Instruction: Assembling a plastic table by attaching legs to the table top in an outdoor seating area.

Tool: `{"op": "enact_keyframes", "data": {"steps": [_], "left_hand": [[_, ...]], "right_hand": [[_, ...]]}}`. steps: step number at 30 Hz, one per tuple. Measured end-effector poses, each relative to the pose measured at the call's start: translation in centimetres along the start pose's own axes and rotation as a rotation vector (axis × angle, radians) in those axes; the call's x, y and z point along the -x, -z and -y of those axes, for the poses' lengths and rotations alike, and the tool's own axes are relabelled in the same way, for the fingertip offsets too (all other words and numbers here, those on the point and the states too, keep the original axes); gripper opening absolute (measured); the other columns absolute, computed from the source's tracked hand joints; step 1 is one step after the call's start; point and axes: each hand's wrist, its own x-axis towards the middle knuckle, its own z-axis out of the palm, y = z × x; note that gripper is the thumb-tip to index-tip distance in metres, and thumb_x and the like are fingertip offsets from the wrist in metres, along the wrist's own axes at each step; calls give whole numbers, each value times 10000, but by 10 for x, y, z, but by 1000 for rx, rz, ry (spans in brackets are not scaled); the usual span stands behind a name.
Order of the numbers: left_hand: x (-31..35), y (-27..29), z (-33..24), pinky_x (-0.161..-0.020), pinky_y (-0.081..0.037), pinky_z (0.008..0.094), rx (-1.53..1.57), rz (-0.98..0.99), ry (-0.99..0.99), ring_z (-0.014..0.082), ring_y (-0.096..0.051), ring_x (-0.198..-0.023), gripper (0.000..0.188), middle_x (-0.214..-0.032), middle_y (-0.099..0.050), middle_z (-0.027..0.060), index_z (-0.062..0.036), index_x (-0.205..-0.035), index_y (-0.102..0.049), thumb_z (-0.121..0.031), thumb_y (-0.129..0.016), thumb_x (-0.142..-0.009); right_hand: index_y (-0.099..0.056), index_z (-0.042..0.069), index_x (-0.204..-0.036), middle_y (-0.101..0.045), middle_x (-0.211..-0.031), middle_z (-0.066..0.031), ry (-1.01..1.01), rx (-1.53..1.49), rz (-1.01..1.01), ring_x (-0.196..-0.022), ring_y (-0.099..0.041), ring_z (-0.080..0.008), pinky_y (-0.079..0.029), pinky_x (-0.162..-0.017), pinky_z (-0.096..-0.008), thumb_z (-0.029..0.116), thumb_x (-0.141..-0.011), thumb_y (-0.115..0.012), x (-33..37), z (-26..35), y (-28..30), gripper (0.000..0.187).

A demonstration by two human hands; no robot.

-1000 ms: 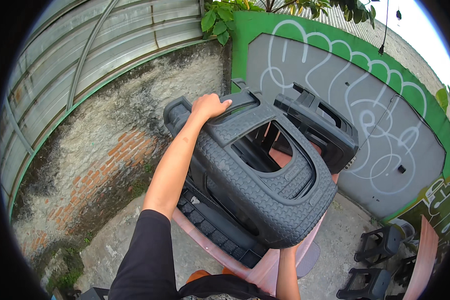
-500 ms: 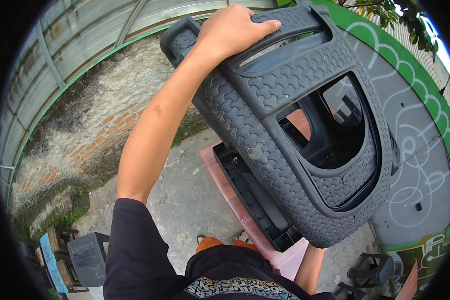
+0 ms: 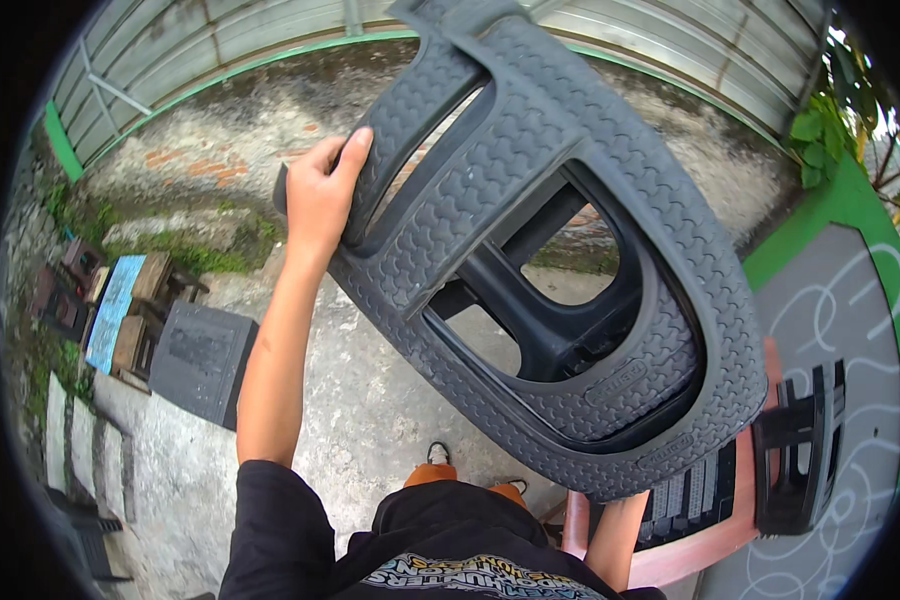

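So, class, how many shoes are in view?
2: the left shoe on the concrete floor, and the right shoe to its right, below the held chair; orange clothing partly hides both.

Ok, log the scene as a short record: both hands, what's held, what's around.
Left hand: grip closed on the slotted end, thumb on the near face
Right hand: hidden by the held piece; only its forearm shows at the lower edge
Held: dark grey textured plastic chair, tilted, middle opening
Right side: pink table bearing black plastic pieces
Left side: black square-topped table, blue-topped bench
Floor: grey concrete
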Motion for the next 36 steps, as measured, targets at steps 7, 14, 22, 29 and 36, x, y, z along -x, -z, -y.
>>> {"op": "enact_keyframes", "data": {"steps": [7,14,22,29,36], "left_hand": [[146,105,242,-509,-287,261,-56,-288,479,49,-337,-583,405,-590,-403,-62,-11,-640,-539,-286,-554,-936],[355,114,407,-531,-330,309,-101,-550,980,91,-372,-569,461,-546,-424,1,55,-654,-535,-312,-525,-933],[476,91,570,-653,-420,313,-239,-573,1239,160,-534,-648,448,-622,-573,110,68,-814,-626,-355,-524,-919],[521,75,612,-943,-421,327,-601,-484,1186,300,-575,-1105,406,-1125,-630,187,-31,-1175,-605,-326,-437,-953],[447,33,430,-987,-367,297,-3,-554,1379,244,-538,-1142,389,-1285,-545,183,-11,-1225,-567,-274,-411,-985]], "right_hand": [[-274,36,-1432,-364,-1426,-169,-60,323,248,-1241,-440,-296,-368,-1033,-419,456,-954,-359,-11,-52,-58,643],[-245,2,-1438,-426,-1369,-176,-226,582,522,-1173,-495,-279,-384,-992,-392,375,-949,-365,-33,-158,-130,627],[-303,-62,-1382,-251,-1485,-183,-156,727,746,-1321,-317,-283,-221,-1096,-383,399,-925,-454,-32,-306,-173,666],[-511,-146,-888,-70,-1529,-256,83,1294,1076,-1421,-75,-364,-67,-1120,-452,310,-750,-741,-20,-398,-215,529],[-595,-146,-900,-13,-1526,-265,-4,1591,1219,-1418,37,-407,-63,-1104,-555,428,-706,-775,11,-442,-318,633]]}}
